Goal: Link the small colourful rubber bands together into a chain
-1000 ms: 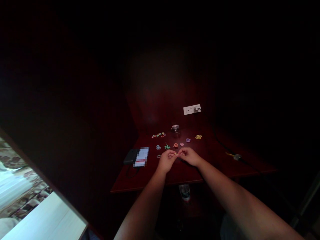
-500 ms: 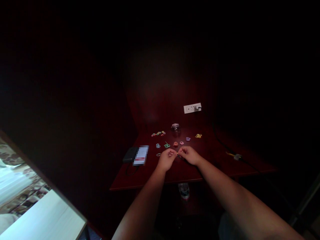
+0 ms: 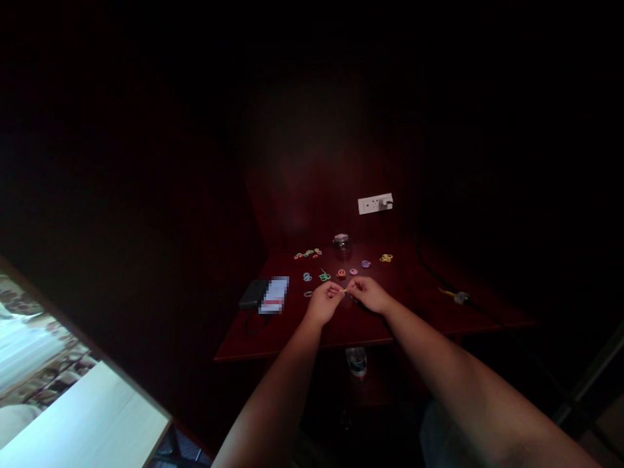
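My left hand [image 3: 325,303] and my right hand [image 3: 368,294] meet over the dark red table [image 3: 287,338], fingertips pinched on a small yellowish band [image 3: 344,290] between them. Just beyond lie small piles of bands: blue [image 3: 307,277], green [image 3: 325,277], orange-red [image 3: 342,273], pink [image 3: 353,272] and purple [image 3: 365,264]. A yellow pile [image 3: 386,258] is farther right. Mixed-colour bands [image 3: 308,253] lie at the back left. Near my left hand is a single pale band [image 3: 308,294].
A clear jar [image 3: 342,241] stands near the back wall, below a white socket panel [image 3: 375,204]. A phone [image 3: 274,295] and a black case [image 3: 253,294] lie on the left. A cable with a yellow part [image 3: 461,298] crosses the right side. Below the table is a bottle [image 3: 357,363].
The table and everything on it appear slightly higher in view. My hands keep their fingertips together, with the yellowish band showing a little more between them.
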`<action>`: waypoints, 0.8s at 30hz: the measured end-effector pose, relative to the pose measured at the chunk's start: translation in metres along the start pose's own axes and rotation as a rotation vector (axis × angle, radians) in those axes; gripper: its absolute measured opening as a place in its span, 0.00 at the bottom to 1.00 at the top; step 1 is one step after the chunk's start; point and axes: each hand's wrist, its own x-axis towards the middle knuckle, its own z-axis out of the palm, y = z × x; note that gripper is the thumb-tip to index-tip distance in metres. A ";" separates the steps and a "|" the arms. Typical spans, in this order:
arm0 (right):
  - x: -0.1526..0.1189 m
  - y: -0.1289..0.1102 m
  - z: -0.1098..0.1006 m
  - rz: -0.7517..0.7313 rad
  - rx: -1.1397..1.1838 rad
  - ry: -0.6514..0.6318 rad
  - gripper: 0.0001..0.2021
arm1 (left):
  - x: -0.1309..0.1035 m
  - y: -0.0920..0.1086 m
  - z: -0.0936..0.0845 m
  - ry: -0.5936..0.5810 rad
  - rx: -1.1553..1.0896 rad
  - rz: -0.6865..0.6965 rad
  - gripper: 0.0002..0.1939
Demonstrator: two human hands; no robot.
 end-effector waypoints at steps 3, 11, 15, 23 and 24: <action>0.000 -0.003 0.000 0.020 0.031 -0.018 0.09 | 0.000 0.000 0.000 0.001 0.004 0.010 0.08; -0.001 -0.006 0.000 0.029 0.049 -0.028 0.06 | 0.000 0.002 0.000 0.003 -0.010 -0.015 0.08; 0.000 -0.003 -0.001 0.008 0.034 0.010 0.06 | 0.000 0.002 0.001 -0.009 -0.005 -0.022 0.08; 0.002 0.004 0.000 -0.006 0.015 0.036 0.07 | 0.000 0.001 0.001 -0.061 -0.027 -0.029 0.08; 0.002 0.004 0.000 -0.007 0.006 0.038 0.07 | 0.000 0.001 0.001 -0.073 -0.030 -0.027 0.08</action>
